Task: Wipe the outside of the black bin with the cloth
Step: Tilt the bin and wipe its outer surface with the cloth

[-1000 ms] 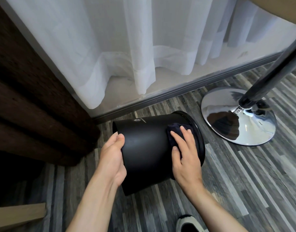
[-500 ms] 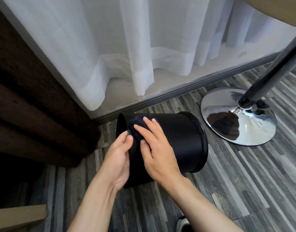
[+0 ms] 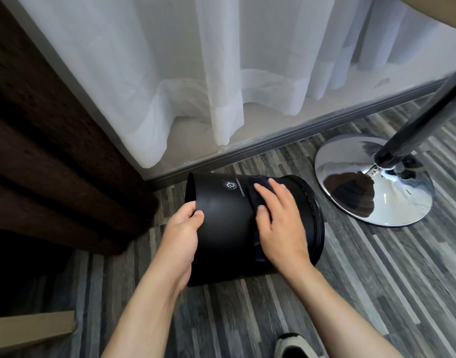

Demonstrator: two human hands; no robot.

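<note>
Black bin point(image 3: 221, 228): on its side on the floor point(image 3: 376, 280), long axis left-right, chrome base point(image 3: 371, 182) nearby. Left hand point(image 3: 181, 239) grips one end's edge; right hand point(image 3: 281, 223) flat, pressing dark cloth point(image 3: 258, 192) on its wall.

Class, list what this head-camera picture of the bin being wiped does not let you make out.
- Bin: its underside lies against the floor; its inside faces away.
- Cloth: mostly covered by the right hand, so its full shape is hidden.
- Logo: the small print is too small to read fully.
- Shoe: cut off by the bottom edge.
- Pole: its top runs out of frame.
- Left hand: fingertips are hidden behind the bin's end.
</note>
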